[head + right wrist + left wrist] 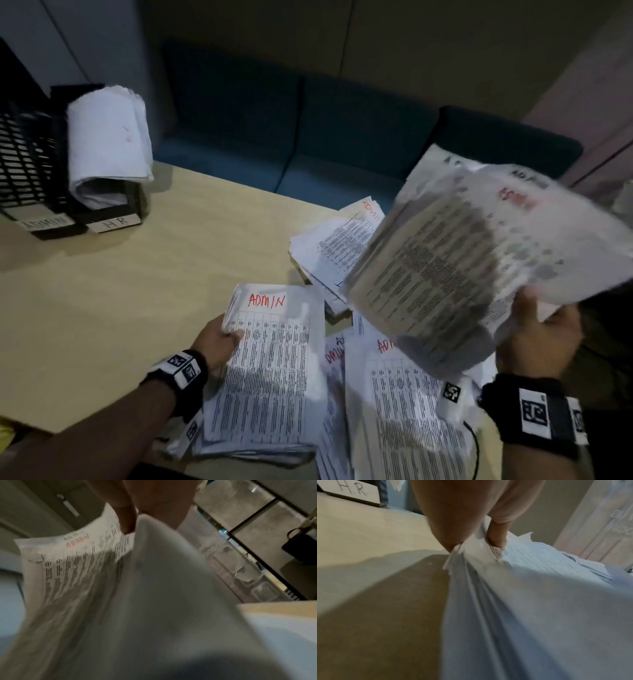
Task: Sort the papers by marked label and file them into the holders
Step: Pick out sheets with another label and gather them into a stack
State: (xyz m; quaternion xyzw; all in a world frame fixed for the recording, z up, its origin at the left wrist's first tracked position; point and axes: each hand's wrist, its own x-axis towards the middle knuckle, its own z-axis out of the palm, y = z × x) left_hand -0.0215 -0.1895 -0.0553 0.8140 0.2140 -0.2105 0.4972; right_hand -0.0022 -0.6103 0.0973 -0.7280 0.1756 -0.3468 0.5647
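My left hand (pixel 224 337) pinches the left edge of a stack of printed sheets marked ADMIN in red (pixel 270 370), which lies on the wooden table (pixel 120 308); the left wrist view shows thumb and finger clamped on that ADMIN stack (pixel 488 555). My right hand (pixel 534 339) holds up a blurred bundle of ADMIN sheets (pixel 479 246) above the table's right side; the right wrist view shows fingers on this bundle (pixel 102 563). Black mesh holders (pixel 30 161) labelled ADMIN and HR stand at the far left, with curled white papers (pixel 108 137) in the HR one.
More ADMIN-marked sheets (pixel 404 411) lie loose under my right hand, and another pile (pixel 339 240) sits further back. A dark blue sofa (pixel 308 120) runs behind the table. The HR label (pixel 353 489) shows in the left wrist view.
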